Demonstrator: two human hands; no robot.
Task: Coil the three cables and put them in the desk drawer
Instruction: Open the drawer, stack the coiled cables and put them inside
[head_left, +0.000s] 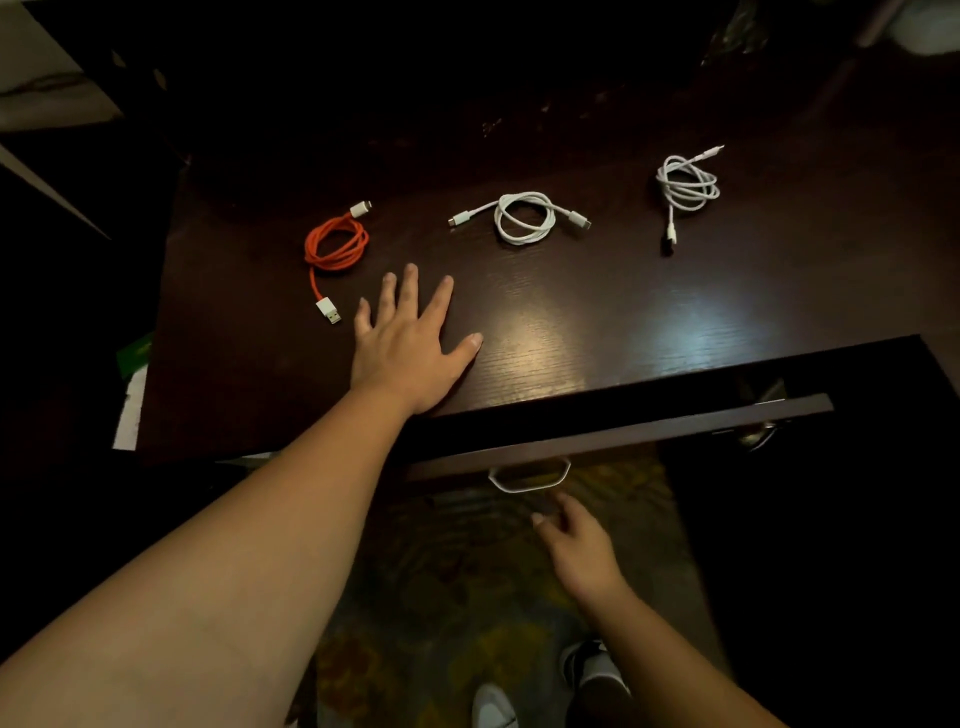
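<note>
Dim room, glossy dark brown wooden desk (571, 312) with light glare on top. Patterned yellowish rug (467, 597) on the floor below. Dark wooden drawer (623, 431) under the desk edge pulled partly out, white metal handle (529, 477) on its front. Left hand (408, 338) flat on the desktop, fingers spread, holding nothing. Right hand (579, 545) just below the handle, fingers loosely curled, empty, not touching it. On the desk, all coiled: orange cable (336, 244) left, thick white cable (522, 218) middle, thin white cable (687, 184) right.
</note>
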